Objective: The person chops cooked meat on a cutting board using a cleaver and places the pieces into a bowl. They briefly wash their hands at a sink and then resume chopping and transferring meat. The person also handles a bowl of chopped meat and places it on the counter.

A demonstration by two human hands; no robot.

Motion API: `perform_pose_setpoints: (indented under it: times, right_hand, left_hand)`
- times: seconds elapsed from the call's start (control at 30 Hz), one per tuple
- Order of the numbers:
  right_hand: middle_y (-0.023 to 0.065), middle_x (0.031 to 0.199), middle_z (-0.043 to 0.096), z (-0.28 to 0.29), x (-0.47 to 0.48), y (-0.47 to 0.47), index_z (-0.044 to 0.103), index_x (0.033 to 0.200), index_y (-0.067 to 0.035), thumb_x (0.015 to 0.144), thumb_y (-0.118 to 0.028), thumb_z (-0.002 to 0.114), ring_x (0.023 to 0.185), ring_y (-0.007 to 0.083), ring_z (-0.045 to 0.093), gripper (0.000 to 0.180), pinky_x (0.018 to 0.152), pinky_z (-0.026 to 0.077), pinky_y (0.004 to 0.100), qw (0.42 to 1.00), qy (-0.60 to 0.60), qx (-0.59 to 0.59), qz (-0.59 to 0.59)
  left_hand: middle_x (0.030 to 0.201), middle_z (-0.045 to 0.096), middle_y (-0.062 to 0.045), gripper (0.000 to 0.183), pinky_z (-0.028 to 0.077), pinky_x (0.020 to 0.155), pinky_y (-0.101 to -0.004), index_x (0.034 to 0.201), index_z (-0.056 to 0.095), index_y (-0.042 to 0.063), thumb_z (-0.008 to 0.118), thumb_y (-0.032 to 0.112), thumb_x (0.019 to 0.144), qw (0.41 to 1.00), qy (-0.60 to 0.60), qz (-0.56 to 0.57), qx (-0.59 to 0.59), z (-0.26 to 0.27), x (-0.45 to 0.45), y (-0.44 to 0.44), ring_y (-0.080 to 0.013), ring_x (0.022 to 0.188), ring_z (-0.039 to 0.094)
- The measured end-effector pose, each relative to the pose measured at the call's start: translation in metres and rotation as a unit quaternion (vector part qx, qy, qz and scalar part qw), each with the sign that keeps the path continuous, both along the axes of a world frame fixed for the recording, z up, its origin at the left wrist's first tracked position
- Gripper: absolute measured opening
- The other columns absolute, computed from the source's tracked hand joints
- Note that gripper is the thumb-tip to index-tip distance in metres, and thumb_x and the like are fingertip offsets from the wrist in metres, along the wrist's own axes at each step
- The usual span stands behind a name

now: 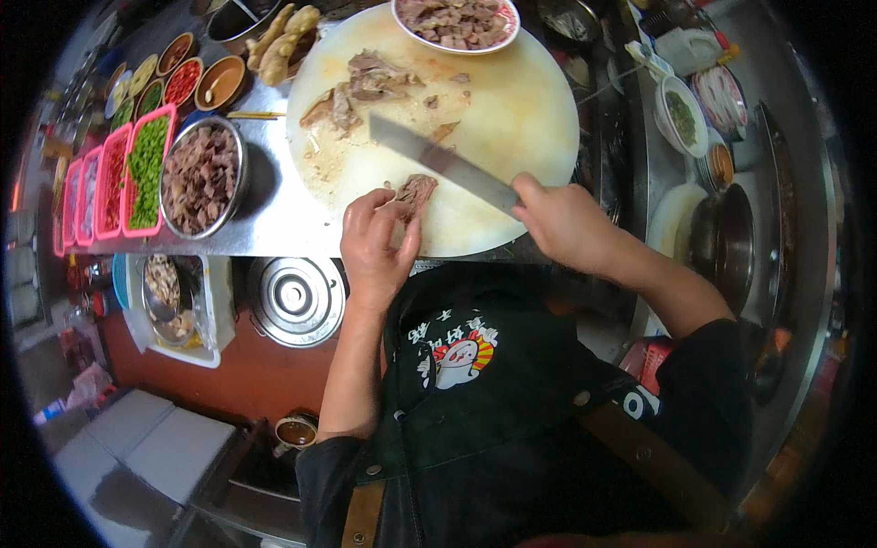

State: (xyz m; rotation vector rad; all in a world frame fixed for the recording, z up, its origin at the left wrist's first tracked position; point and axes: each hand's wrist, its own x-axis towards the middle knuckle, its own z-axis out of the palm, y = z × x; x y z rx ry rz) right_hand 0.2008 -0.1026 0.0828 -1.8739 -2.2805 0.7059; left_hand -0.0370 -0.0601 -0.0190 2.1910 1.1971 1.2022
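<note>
My left hand (380,236) holds a piece of cooked meat (416,192) at the near edge of a round white chopping board (527,123). In my right hand (565,219) is the handle of a cleaver (445,161); its broad blade is raised and points to the upper left, above the board. Larger chunks of meat (377,75) and small scraps lie on the board's far left part. A bowl of chopped meat (459,24) stands on the board's far edge. Left of the board, a steel bowl (240,185) holds more chopped meat.
Pink baskets (171,123) of chopped vegetables and several small seasoning bowls (220,82) line the left counter, near ginger root (284,44). Below the counter are a round metal lid (296,301) and a white tub (219,315). A bowl of greens (682,116) and a dark pan (726,246) stand right.
</note>
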Motion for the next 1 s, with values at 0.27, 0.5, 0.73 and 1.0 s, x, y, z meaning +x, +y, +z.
perform_pose_setpoints:
  times: [0.27, 0.5, 0.73, 1.0]
  right_hand:
    - [0.0206, 0.067, 0.062, -0.006, -0.008, -0.003, 0.046, 0.092, 0.000, 0.081, -0.006, 0.051, 0.065, 0.0394, 0.064, 0.013, 0.057, 0.051, 0.0462, 0.997, -0.022, -0.050, 0.053]
    - [0.0201, 0.067, 0.062, -0.025, -0.044, 0.043, 0.045, 0.095, -0.001, 0.081, -0.006, 0.055, 0.066, 0.0403, 0.064, 0.018, 0.059, 0.051, 0.0453, 0.995, 0.005, -0.057, 0.076]
    - [0.0230, 0.068, 0.060, -0.029, -0.031, 0.040, 0.044, 0.099, -0.001, 0.091, -0.015, 0.054, 0.067, 0.0443, 0.060, 0.018, 0.058, 0.047, 0.0501, 0.998, 0.064, 0.001, -0.023]
    - [0.0204, 0.069, 0.064, 0.000, -0.022, 0.004, 0.045, 0.097, -0.001, 0.086, -0.010, 0.048, 0.069, 0.0394, 0.065, 0.014, 0.060, 0.051, 0.0486, 0.993, -0.015, -0.104, 0.046]
  left_hand:
    - [0.095, 0.062, -0.010, 0.020, 0.050, 0.074, -0.0383, 0.085, 0.062, 0.003, 0.072, 0.001, 0.067, 0.998, 0.018, -0.060, 0.005, -0.010, 0.017, 0.018, -0.0309, 0.088, 0.059]
    - [0.094, 0.064, -0.010, 0.022, 0.051, 0.073, -0.0367, 0.086, 0.065, 0.004, 0.073, 0.000, 0.067, 0.998, 0.002, -0.069, 0.008, -0.020, 0.021, 0.019, -0.0292, 0.086, 0.061]
    - [0.095, 0.062, -0.011, 0.025, 0.049, 0.078, -0.0387, 0.087, 0.063, 0.004, 0.076, 0.007, 0.066, 1.000, -0.012, -0.027, 0.007, -0.019, 0.010, 0.019, -0.0312, 0.089, 0.059]
    - [0.090, 0.061, -0.011, 0.023, 0.048, 0.074, -0.0385, 0.085, 0.062, 0.005, 0.076, 0.006, 0.066, 0.999, -0.004, -0.050, 0.018, -0.026, 0.007, 0.015, -0.0301, 0.084, 0.059]
